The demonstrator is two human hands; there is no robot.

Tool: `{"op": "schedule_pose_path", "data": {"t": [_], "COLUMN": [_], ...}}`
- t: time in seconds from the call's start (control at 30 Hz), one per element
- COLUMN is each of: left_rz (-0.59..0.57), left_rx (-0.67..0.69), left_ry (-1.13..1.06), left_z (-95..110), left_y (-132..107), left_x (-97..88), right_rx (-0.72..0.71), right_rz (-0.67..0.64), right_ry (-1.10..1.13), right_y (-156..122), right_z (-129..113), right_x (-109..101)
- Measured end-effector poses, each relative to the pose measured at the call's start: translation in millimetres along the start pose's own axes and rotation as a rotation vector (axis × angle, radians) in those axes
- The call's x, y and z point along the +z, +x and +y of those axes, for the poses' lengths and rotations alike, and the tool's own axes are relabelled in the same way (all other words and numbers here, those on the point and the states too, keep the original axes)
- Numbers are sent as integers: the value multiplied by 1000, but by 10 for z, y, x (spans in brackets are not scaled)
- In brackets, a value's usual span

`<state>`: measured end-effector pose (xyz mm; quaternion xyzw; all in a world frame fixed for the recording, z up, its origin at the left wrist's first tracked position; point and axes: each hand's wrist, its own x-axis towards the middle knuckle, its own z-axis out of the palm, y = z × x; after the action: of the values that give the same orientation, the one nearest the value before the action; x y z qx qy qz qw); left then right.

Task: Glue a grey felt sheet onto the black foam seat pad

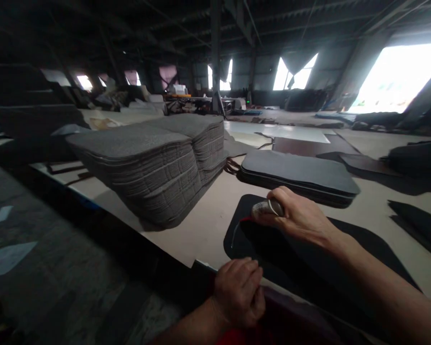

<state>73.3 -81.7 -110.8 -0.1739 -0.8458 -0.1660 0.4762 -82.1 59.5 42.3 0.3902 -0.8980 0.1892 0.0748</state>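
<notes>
My right hand (pixel 298 213) is wrapped round a hand tool with a worn, pale grey rounded handle (pixel 267 208). A red part and a thin, pale curved tip extend from it over a dark panel with rounded corners (pixel 366 235), which lies flat on the table. I cannot make out what kind of tool it is. Near the table's front edge, my left hand (pixel 239 290) is closed with its fingers curled. Whatever it may hold is hidden. Behind my right hand lies a low stack of similar grey panels (pixel 298 167).
A tall double stack of grey-brown panels (pixel 158 177) stands on the pale table (pixel 201 211) at the left. Dark straps (pixel 232 165) lie between the stacks. More dark pieces (pixel 420 223) lie at the right. The table edge drops to a grey floor (pixel 82 258).
</notes>
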Motion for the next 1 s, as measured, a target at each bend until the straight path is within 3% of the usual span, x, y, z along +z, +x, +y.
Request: {"op": "schedule_pose_path", "data": {"t": [0.37,0.6,0.8,1.0], "left_rz": [23,21,19,4], "left_rx": [21,49,58,77], "left_ry": [-2,0,7,12], "left_z": [-18,-41,-59,-69], "left_y": [-1,-4,-15,-3], "left_x": [4,-8,-2,-24], "right_rx": [105,134,184,301], "right_rz": [72,71,37,17], "right_ry": [-62,-118,-159,-199], "right_y": [397,546,459,149], "right_z": [288,388,522,827], "right_x": [110,70,-89,-302]}}
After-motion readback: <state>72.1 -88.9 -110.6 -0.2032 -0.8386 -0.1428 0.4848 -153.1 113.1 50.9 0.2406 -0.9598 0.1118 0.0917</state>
